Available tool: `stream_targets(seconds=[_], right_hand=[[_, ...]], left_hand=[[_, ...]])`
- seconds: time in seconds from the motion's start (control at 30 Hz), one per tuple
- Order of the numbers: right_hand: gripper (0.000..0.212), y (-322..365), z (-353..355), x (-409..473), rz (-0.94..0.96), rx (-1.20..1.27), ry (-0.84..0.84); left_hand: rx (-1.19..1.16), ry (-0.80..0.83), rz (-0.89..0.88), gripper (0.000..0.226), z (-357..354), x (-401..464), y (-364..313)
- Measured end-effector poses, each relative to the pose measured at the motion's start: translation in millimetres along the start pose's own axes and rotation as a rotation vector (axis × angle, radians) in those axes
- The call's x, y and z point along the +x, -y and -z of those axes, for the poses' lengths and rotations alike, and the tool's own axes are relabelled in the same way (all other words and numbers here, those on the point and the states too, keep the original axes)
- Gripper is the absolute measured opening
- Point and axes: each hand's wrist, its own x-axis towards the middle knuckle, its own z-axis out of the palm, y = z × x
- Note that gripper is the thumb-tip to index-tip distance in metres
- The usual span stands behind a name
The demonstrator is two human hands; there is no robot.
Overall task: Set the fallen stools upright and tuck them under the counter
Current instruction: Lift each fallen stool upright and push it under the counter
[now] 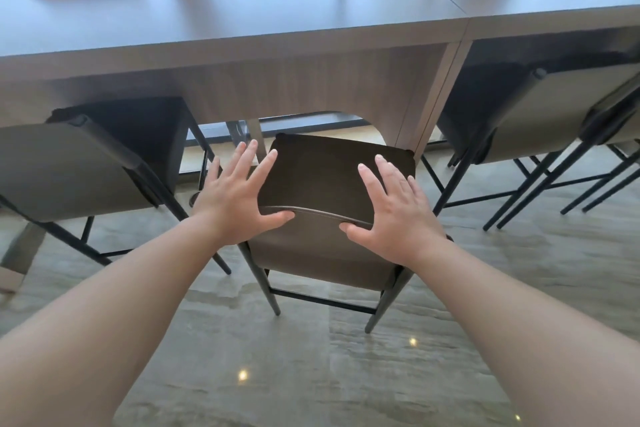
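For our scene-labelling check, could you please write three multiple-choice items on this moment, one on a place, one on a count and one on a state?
1. Where is the middle stool?
A. lying on the floor
B. standing in front of the counter
C. on top of the counter

2. How many hands are at its backrest?
A. none
B. one
C. two

3. How are the fingers of the left hand?
A. spread and straight
B. curled into a fist
C. hidden

Key: 1 B, its legs stand on the floor before the counter's opening; 2 C, the left hand and right hand flank the backrest's top edge; 3 A, each finger is extended apart.
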Motion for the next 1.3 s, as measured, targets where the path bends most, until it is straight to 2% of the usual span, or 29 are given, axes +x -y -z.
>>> stream_targets(seconds=[0.1,0.23,0.8,1.3], right_hand=[[0.094,0,2,0,0.003,0.009,0.008],[0.095,2,0,1,0.004,0.004,-0.004],[0.096,20,-6,-27,0.004,-0.090,-0.035],[0.093,45,1,-23,0.031,-0.077,-0.017]], left_hand=[[0.029,0.154,-0.112,0.100,2,10,12],[0.018,0.146,-0.213,0.095,2,13,23],[-0.071,0.129,-0.149,0.091,8,-26,22],[-0.056,0.215,-0.091,0.090,12,-36,41]])
